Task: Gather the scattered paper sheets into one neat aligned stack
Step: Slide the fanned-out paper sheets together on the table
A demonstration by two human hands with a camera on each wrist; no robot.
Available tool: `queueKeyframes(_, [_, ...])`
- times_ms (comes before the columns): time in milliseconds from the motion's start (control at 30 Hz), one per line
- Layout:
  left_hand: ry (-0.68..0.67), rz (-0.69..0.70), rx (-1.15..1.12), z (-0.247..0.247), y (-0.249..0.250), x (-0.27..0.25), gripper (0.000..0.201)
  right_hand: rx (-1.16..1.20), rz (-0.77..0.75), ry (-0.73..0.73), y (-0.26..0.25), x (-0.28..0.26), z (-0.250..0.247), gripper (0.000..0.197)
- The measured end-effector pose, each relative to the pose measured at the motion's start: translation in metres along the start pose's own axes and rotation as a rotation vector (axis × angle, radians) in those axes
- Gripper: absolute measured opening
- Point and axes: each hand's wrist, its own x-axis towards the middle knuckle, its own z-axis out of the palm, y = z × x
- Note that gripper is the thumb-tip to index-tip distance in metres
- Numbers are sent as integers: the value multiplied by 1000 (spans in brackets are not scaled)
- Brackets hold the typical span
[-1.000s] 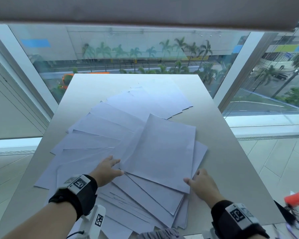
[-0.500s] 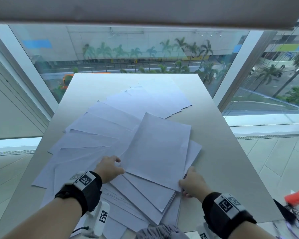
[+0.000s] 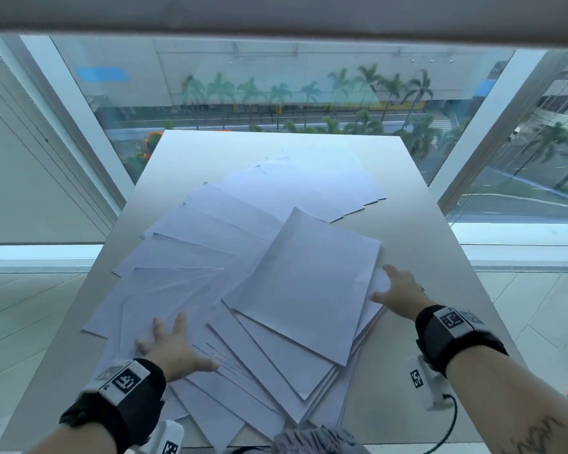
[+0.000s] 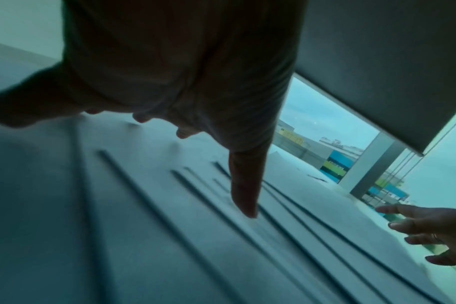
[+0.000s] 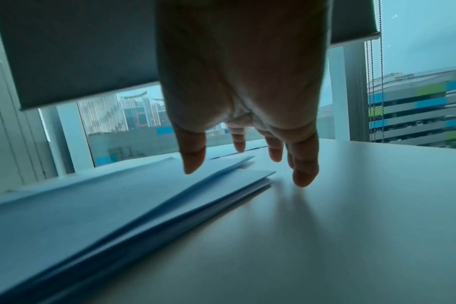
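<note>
Windows (image 3: 309, 103) fill the far wall, showing a street lined with palms and a long grey building whose lettering is too small to read, with a roller blind (image 5: 73, 51) drawn partway down. Pushed up against the glass stands the pale grey table (image 3: 417, 224), and across most of it lie the paper sheets (image 3: 210, 244), blank white, fanned out in an overlapping arc from the far right corner round to the near edge, with one sheet (image 3: 309, 286) lying tilted on top near the middle. Left hand (image 3: 174, 350) is spread flat, fingers straight, resting on the sheets at the near left of the fan; the left wrist view shows the thumb pointing down onto the layered edges. Right hand (image 3: 399, 290) is open too, fingers relaxed and apart, just beside the right edge of the pile, gripping nothing; I cannot tell whether it touches the paper. Each wrist carries a black band (image 3: 453, 335) with a square black-and-white coded marker, no readable words on it.
</note>
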Motion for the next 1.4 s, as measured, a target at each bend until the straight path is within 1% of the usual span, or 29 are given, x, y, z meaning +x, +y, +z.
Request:
queueKeyframes(33, [-15,-2,31,3,-7,0,131,-43,-6,-26,-2,3,0,75])
queueKeyframes(100, [-27,3,80,8,-13,2,133,-115,-37,-61,-7,7,5,79])
queueKeyframes(233, [-22,34,141,2,-16,11,133,-177,-96,-101,-24,1,23,72])
queueKeyframes(300, [-7,59,166,-7,-20,24,132,-206,-112,-112,-31,-7,31,70])
queueKeyframes(367, [28,98,182,-20,-25,40,134,-200,-124,-135,-37,-15,37,69])
queueKeyframes(433, [95,126,188,-36,-31,55,136,-186,-152,-170,-42,-25,42,67])
queueKeyframes(467, [143,123,173,-43,-34,59,134,-192,-177,-186,-44,-29,45,65])
queueKeyframes(533, [274,101,127,-55,-38,58,119,-192,-242,-229,-47,-36,47,62])
queueKeyframes(600, [403,78,91,-58,-41,55,95,-123,-301,-281,-49,-39,47,57])
queueKeyframes(633, [442,69,61,-56,-43,57,85,-70,-316,-288,-50,-39,46,53])
queueKeyframes(667, [451,55,14,-54,-45,57,79,-14,-329,-254,-51,-37,45,49])
queueKeyframes(733, [414,24,-109,-46,-50,60,72,53,-322,-86,-53,-29,42,44])
queueKeyframes(767, [377,8,-144,-40,-51,61,74,51,-294,-16,-54,-25,41,46])
queueKeyframes(800, [331,-8,-148,-35,-50,60,80,38,-258,16,-56,-21,41,50])
queueKeyframes(833, [277,-24,-135,-31,-49,57,90,24,-216,8,-58,-17,42,56])
queueKeyframes(900, [160,-27,-118,-23,-45,51,112,-9,-155,-71,-64,-13,47,67])
queueKeyframes(967, [98,-13,-85,-18,-42,51,127,-53,-173,-125,-72,-14,53,70])
queueKeyframes(1033, [76,-3,-20,-20,-43,54,135,-54,-225,-165,-82,-19,59,69])
queueKeyframes(1100, [81,32,23,-30,-46,60,135,-75,-275,-216,-92,-25,65,65])
queueKeyframes(1167, [136,92,64,-46,-52,69,130,-97,-308,-246,-98,-30,69,60])
queueKeyframes(1233, [232,138,30,-63,-56,73,120,-81,-334,-260,-103,-34,70,55])
queueKeyframes(1333, [445,124,-3,-77,-54,68,96,-39,-377,-289,-109,-35,66,48])
queueKeyframes(1400, [487,98,-25,-74,-47,60,84,-22,-384,-254,-113,-33,63,46])
